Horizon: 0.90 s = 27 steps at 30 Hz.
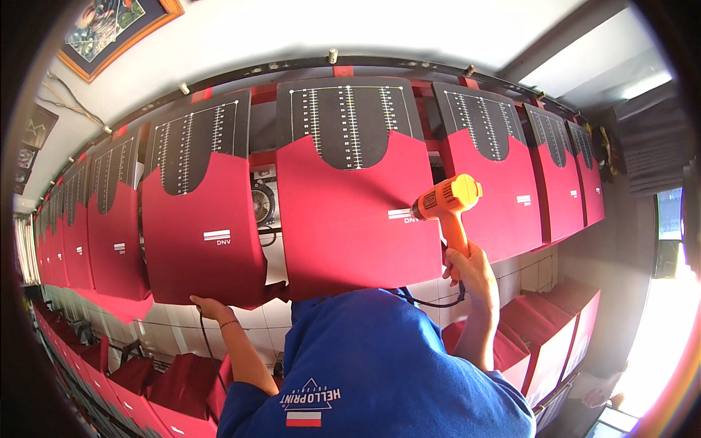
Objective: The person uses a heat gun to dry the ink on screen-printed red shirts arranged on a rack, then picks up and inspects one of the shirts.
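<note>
Head view: orange gun (447,198) in the right hand (476,271), fingers wrapped round the grip. Nozzle points left at the small white print (400,214) on the middle cloth (347,233), low on its right side, so close it overlaps the lettering end from here. True gap can't be read from above. Can't tell if it's blowing.

Left hand (210,308) is at the lower edge of the left cloth (208,259), fingers loosely curled. A dark cable passes there; can't tell if it's pinching cable, hem or neither. Cord (438,304) loops below the right hand, near the blue shirt (387,358).

Middle cloth lies on a black board (332,109) with white scales, sloping toward the wearer.

How I'd run it: judging by the aim, the step is heating that print. Sweep evenly from bars to lettering, no parking on one spot, or the cloth could scorch. Don't let the nozzle touch the ink; it could smear. Match the board's slope so both ends get equal heat. Fingers out of the airstream, cord slack and off the prints.
</note>
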{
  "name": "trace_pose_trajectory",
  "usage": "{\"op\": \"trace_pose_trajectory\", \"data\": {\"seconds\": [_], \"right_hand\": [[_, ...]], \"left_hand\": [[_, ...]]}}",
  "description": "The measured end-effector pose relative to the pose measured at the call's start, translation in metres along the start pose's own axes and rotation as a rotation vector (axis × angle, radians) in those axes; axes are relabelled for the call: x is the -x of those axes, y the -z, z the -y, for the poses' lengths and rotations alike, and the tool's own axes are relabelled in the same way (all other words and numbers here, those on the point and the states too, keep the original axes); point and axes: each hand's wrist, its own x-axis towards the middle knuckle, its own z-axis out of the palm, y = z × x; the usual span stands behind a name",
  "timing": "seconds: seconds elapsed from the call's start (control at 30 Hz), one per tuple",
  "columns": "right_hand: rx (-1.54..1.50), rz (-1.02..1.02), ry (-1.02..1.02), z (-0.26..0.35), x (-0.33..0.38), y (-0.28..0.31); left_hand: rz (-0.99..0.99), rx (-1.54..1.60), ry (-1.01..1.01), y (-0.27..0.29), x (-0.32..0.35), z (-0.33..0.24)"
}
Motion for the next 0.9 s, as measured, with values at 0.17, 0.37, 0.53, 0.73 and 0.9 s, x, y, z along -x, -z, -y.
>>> {"op": "trace_pose_trajectory", "data": {"seconds": [0.17,0.37,0.53,0.73,0.9], "right_hand": [[0.014,-0.015,0.003,0.004,0.000,-0.005],[0.013,-0.024,-0.006,0.004,0.001,-0.004],[0.022,-0.003,-0.035,0.003,0.006,0.000],[-0.004,0.000,-0.022,-0.002,0.016,0.001],[-0.024,-0.003,-0.028,-0.006,0.018,0.006]], "left_hand": [[-0.006,0.010,0.003,-0.001,0.003,-0.002],[-0.012,0.034,0.027,-0.002,0.005,-0.006],[0.014,0.058,0.076,-0.004,0.017,-0.017],[-0.023,0.017,0.019,-0.001,0.008,-0.008],[-0.005,0.007,0.005,0.000,0.006,-0.006]]}}
